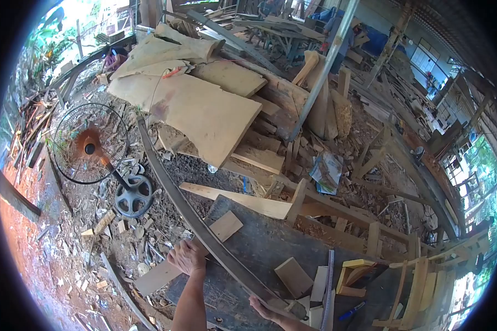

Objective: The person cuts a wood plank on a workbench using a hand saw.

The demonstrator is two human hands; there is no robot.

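A long, curved wooden strip (183, 205) runs diagonally from near the fan down across a dark worktable (204, 295). Its near end is at my right hand (265, 310), whose fingers are bent around the lower edge. My left hand (186, 257) is closed over a short flat board (159, 277) that crosses beneath the strip. The fingertips are hidden under the fist. On the strip's far side, the other end of this board (226, 226) rests over the table. A wooden block (294, 277) lies to the right of the strip.
A standing fan (89, 148) is on the littered ground to the left. Large slabs (188, 107) are stacked ahead. A ruler (329, 287), a blue pen (352, 311) and a small wooden frame (353, 276) lie at the right. A metal pole (326, 69) rises behind.
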